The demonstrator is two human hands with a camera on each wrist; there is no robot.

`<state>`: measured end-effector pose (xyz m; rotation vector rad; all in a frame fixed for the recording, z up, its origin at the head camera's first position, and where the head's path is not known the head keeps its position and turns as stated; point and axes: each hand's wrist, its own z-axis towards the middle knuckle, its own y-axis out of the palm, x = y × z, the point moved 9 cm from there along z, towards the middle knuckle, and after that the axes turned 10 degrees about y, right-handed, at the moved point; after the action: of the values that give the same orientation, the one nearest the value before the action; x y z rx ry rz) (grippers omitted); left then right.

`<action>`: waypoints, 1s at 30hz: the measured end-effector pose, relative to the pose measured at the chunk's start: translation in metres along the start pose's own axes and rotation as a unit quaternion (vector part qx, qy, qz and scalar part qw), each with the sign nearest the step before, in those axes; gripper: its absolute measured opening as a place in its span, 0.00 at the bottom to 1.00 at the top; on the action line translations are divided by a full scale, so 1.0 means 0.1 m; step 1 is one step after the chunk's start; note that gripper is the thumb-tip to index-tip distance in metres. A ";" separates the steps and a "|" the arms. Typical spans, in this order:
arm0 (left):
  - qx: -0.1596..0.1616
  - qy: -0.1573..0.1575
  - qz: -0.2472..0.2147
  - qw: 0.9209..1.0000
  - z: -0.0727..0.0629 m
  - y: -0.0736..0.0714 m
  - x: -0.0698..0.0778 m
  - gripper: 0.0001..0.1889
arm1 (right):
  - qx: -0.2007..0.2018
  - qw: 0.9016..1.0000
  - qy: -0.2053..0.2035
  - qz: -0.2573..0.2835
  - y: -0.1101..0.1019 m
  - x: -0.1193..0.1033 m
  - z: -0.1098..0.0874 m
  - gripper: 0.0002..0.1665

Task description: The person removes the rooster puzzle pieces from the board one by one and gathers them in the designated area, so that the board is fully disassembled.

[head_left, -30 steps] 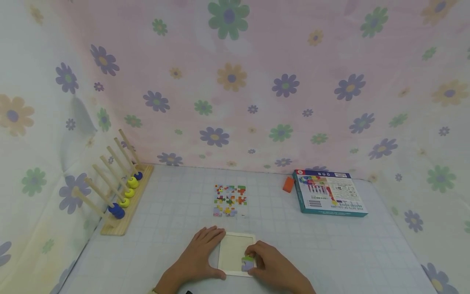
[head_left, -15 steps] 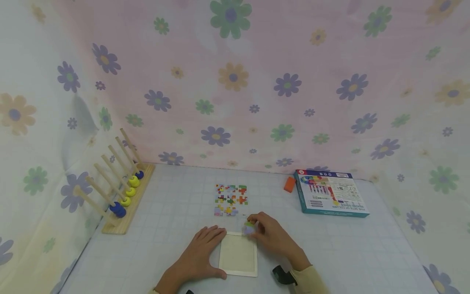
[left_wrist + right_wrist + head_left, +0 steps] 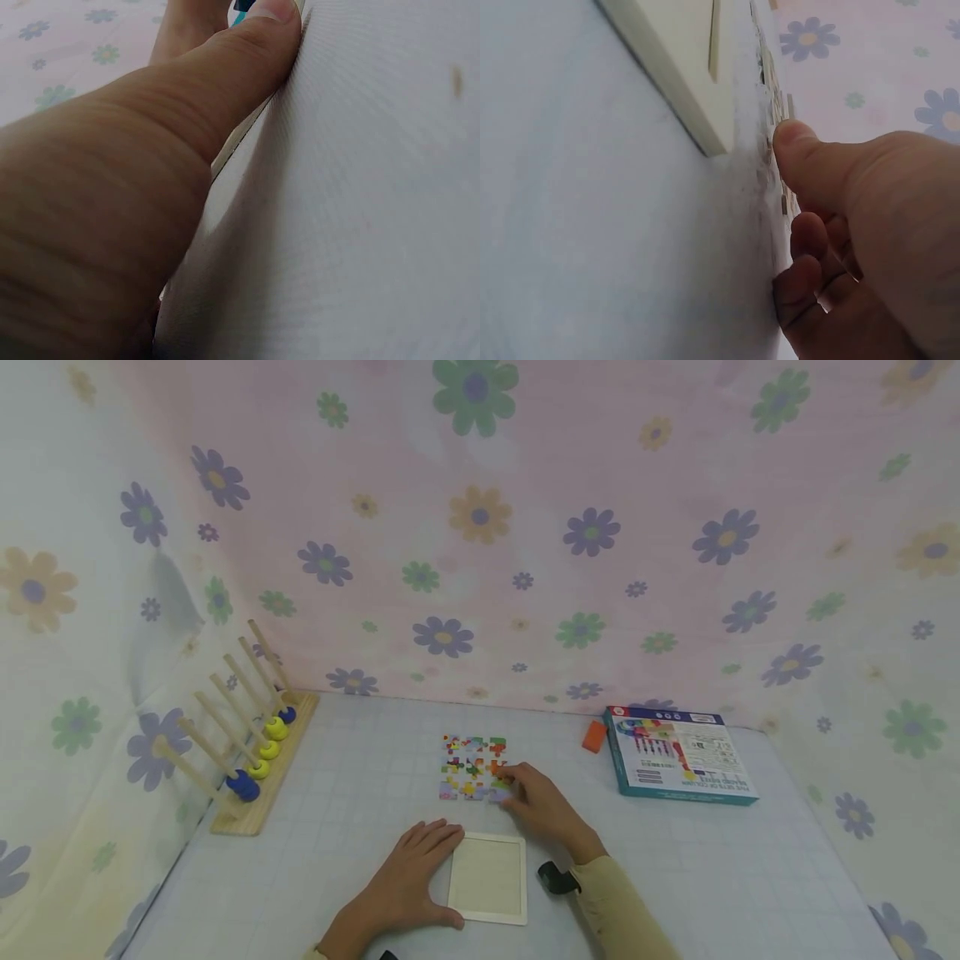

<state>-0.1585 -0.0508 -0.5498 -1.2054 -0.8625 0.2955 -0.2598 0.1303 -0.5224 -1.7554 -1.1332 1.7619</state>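
Note:
My left hand (image 3: 405, 881) lies flat beside the shallow cream puzzle tray (image 3: 524, 881). Its fingertips touch the tray's upper left corner and its thumb (image 3: 225, 75) the lower left. Beyond the tray, my right hand (image 3: 546, 807) pinches a green and lilac puzzle piece (image 3: 498, 791) between thumb and fingers. That piece is at the lower right of a grid of colourful puzzle pieces (image 3: 472, 767) on the table. In the right wrist view, the thumb (image 3: 810, 154) hides most of the held piece, so whether it touches the table I cannot tell.
A wooden bead stand (image 3: 288, 739) with upright pegs and yellow and blue beads stands on the left. At the back right lie an orange block (image 3: 595, 737) and a flat toy box (image 3: 682, 756). Flowered cloth (image 3: 480, 577) bounds the table behind and at both sides.
My right hand has lifted the puzzle piece out of the tray's lower right corner and carried it forward to the grid. My left hand has stayed at the tray.

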 end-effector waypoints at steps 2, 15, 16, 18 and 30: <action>-0.004 -0.002 0.000 1.000 0.00 0.01 0.00 0.63 | -0.001 1.000 0.006 -0.002 0.01 -0.01 0.02 0.26; -0.014 -0.010 -0.005 1.000 0.01 0.00 0.01 0.63 | 0.005 1.000 0.017 -0.010 0.05 0.02 0.06 0.24; -0.014 -0.010 -0.005 1.000 0.01 0.00 0.01 0.63 | 0.005 1.000 0.019 -0.011 0.05 0.03 0.06 0.24; -0.012 -0.008 -0.004 1.000 0.01 0.00 0.02 0.63 | 0.005 1.000 0.023 -0.011 0.05 0.04 0.07 0.24; -0.001 0.001 0.000 1.000 0.01 0.01 0.01 0.63 | 0.009 0.999 0.036 -0.008 0.05 0.08 0.06 0.25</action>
<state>-0.1582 -0.0497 -0.5499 -1.2073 -0.8608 0.2929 -0.2651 0.1321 -0.5316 -1.7798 -1.0962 1.6789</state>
